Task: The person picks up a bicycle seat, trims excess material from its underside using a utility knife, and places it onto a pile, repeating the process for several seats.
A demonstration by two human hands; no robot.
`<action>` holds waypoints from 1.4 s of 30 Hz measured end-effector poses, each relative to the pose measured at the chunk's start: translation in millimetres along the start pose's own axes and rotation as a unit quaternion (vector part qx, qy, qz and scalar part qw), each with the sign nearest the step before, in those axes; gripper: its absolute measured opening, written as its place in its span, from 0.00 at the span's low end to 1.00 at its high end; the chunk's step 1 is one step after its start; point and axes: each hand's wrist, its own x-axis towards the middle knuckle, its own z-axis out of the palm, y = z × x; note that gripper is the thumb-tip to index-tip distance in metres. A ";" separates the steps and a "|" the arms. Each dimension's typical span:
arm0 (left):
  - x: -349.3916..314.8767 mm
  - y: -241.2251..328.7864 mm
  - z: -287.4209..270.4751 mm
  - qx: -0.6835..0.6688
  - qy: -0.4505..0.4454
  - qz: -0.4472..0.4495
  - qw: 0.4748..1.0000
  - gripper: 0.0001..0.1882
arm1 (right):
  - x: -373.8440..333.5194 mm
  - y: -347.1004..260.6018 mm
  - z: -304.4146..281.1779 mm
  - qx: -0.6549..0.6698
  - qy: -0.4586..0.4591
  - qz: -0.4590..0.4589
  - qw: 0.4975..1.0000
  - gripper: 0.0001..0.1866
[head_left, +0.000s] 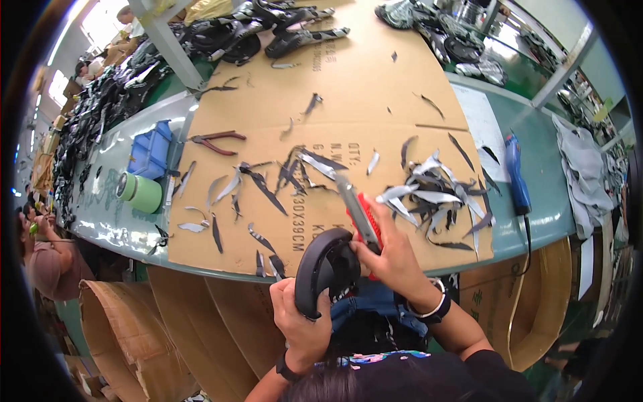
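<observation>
Grasping the curved black moulded part [308,273] from its lower left, my left hand [301,323] holds it tilted at the near edge of the green table [100,216], thumb reaching inside the rim. Clasped in my right hand [395,253], the red-and-grey utility knife [360,216] points away over the cardboard sheet [362,110]; those fingertips are at the part's upper edge, though whether they pinch it I can't tell. Black and grey strips [435,196] heaped farther right suggest I'm mid-trim. Next, I judge, calls for steadying the part and bringing the blade along its edge, left thumb clear. Rightmost lies a blue corded power tool [517,175], untouched.
</observation>
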 end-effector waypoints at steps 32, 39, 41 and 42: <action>398.0 -87.4 120.0 -0.382 -0.150 -0.177 0.894 0.15 | 282.2 177.2 -333.1 0.015 0.207 0.168 0.964 0.14; 383.2 -93.2 133.6 -0.325 -0.200 -0.206 0.901 0.14 | 418.7 228.3 -313.1 -0.404 0.264 0.178 0.857 0.24; 378.4 -91.3 134.6 -0.319 -0.212 -0.216 0.898 0.15 | 433.8 241.6 -309.0 -0.451 0.236 0.226 0.831 0.28; 377.0 -89.9 136.4 -0.318 -0.216 -0.210 0.899 0.16 | 435.6 243.1 -316.6 -0.464 0.223 0.234 0.825 0.28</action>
